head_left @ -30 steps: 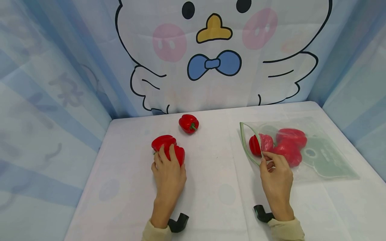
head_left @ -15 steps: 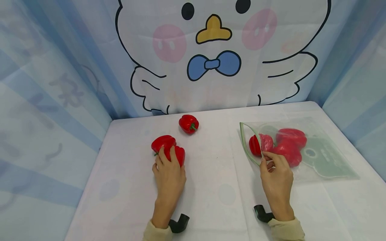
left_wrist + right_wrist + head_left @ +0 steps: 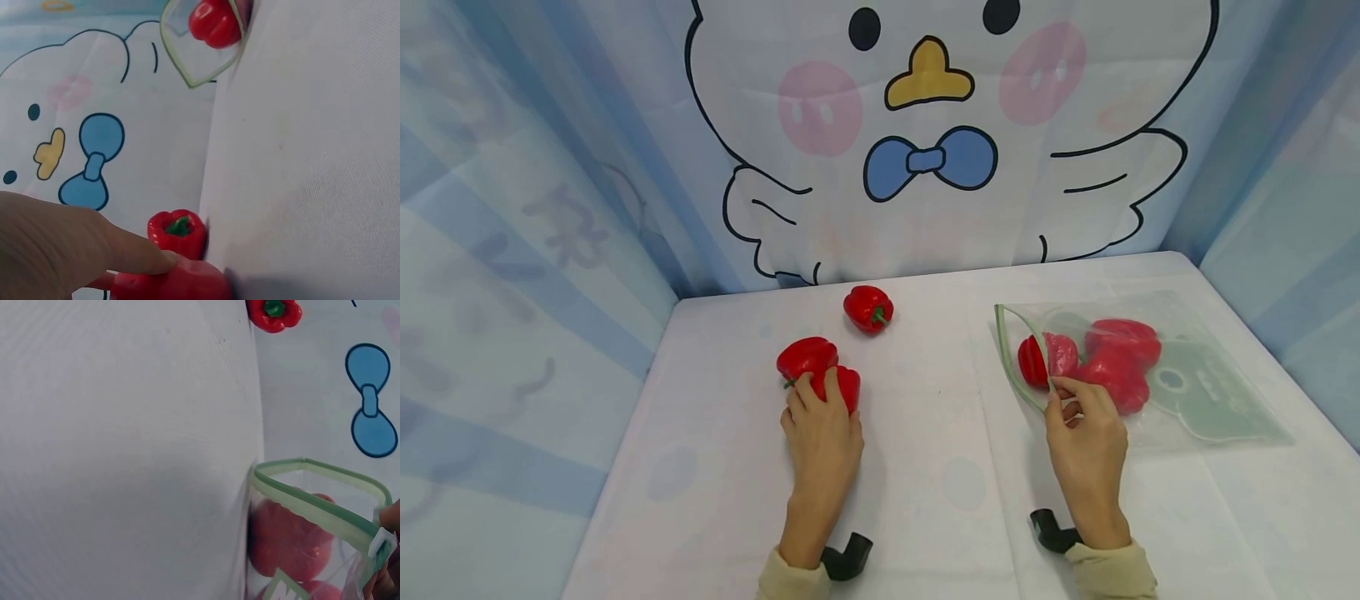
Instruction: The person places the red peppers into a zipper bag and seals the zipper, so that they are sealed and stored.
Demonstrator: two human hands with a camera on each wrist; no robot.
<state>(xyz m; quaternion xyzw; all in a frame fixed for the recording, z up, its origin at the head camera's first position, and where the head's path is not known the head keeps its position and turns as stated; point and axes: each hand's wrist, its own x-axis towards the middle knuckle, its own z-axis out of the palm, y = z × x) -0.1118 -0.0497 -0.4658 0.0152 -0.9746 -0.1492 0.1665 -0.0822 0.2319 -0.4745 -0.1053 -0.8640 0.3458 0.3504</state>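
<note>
Currently, L hand [image 3: 822, 446] has fingers [image 3: 834, 396] curled round the near red pepper [image 3: 850, 385], left on the worktop [image 3: 932, 483], w/ a 2nd pepper [image 3: 805, 357] seemingly touching it just beyond. R hand [image 3: 1086, 442] pinches the green rim [image 3: 1003, 346] of the clear bag [image 3: 1213, 404] at right. Prob best: get L fingers low round the pepper's sides w/o dragging the 2nd pepper, & hold the rim steady so the bag gapes.

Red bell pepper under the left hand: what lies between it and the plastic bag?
The head view shows bare white tablecloth between the bell pepper and the bag.
</note>
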